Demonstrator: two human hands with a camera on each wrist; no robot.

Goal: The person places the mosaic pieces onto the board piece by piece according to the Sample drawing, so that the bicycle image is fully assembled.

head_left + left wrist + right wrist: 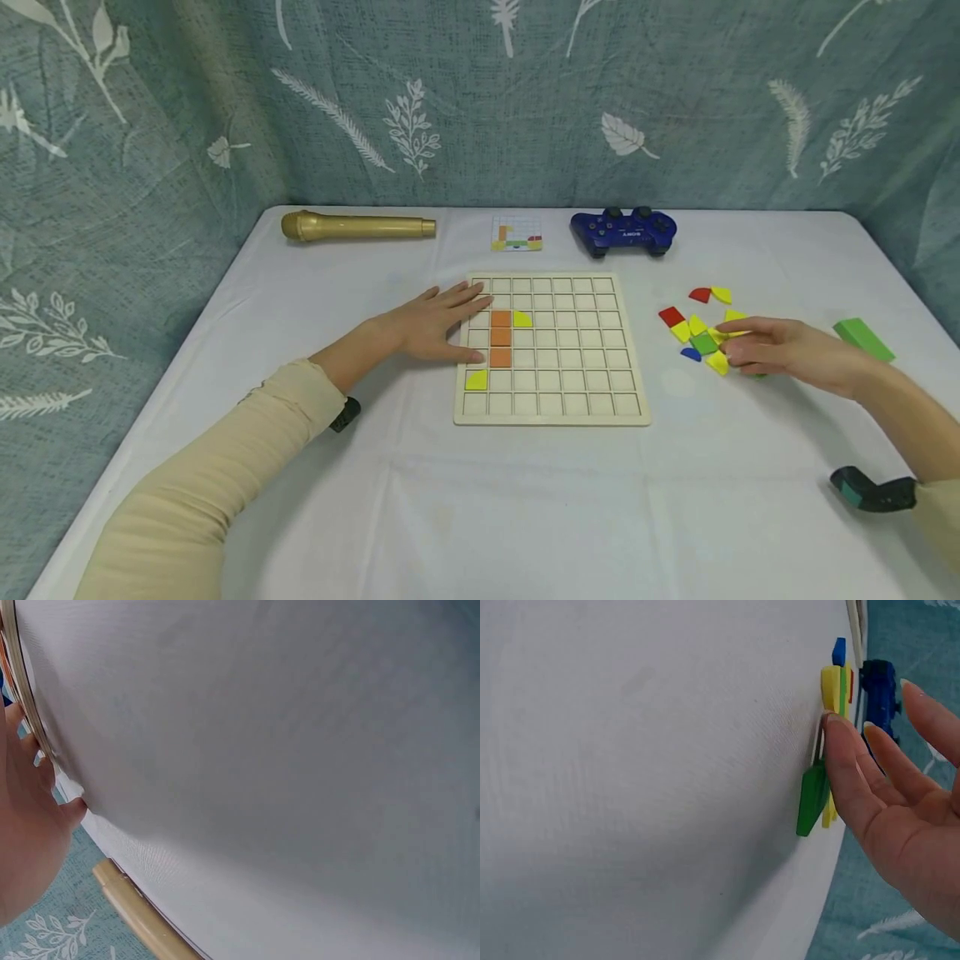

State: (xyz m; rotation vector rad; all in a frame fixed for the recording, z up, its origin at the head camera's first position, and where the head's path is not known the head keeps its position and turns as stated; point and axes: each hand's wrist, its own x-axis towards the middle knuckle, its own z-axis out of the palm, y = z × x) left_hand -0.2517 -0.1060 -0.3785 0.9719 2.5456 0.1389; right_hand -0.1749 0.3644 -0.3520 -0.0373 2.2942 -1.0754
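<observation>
My left hand lies with fingers spread over the left edge of a cream grid board. Three orange squares stand in one column on the board. A yellow quarter-round piece sits beside the top one, and another yellow piece lies lower left. Off to the right, my right hand reaches into loose coloured pieces, its fingertips touching the pile and partly hiding it. Around them are a green square, a red piece, a blue piece and several yellow ones.
Along the table's back edge lie a gold microphone, a small pattern card and a blue game controller. A green block lies beyond my right hand. A patterned curtain hangs behind the white-covered table.
</observation>
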